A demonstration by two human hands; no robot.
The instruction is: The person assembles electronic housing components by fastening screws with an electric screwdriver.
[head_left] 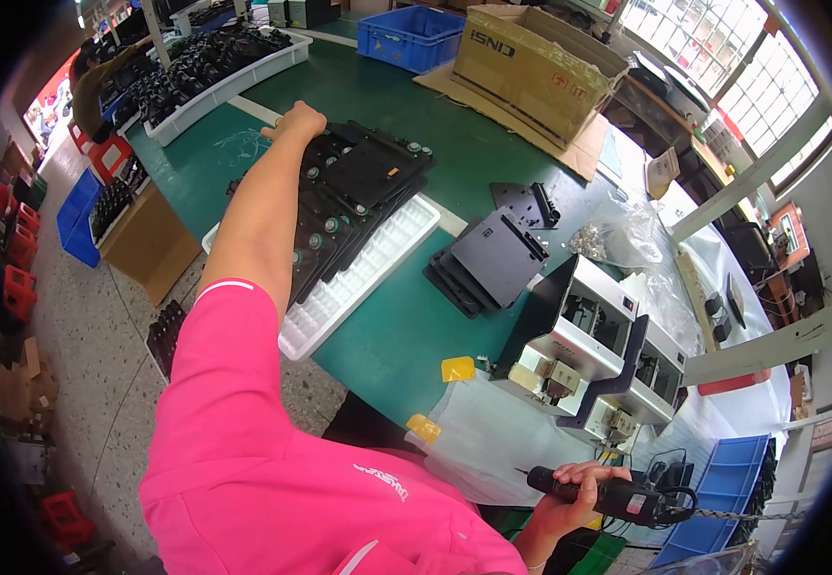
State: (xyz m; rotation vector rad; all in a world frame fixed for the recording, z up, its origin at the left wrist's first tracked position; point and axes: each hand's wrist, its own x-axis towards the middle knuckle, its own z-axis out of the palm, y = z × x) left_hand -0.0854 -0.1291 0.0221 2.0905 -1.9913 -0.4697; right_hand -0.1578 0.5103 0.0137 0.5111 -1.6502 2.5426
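Note:
My left hand [299,123] reaches out over the far edge of the black plastic panels [368,172]. Its fingers look curled, and what they hold, if anything, is hidden from me. The panels lie stacked on a white ribbed tray [368,278] and carry small round metal parts. Low on the right, my right hand [569,503] is wrapped round a black electric screwdriver [617,498], its thin bit pointing left. A coiled cord trails from the tool's back end toward the right.
Dark flat plates [492,259] sit stacked mid-table, beside two silver-and-black machines [579,321]. A plastic bag of small parts [617,230] lies behind them. Farther back stand a cardboard box [531,72], a blue crate [411,38] and a white tray of black parts [286,57].

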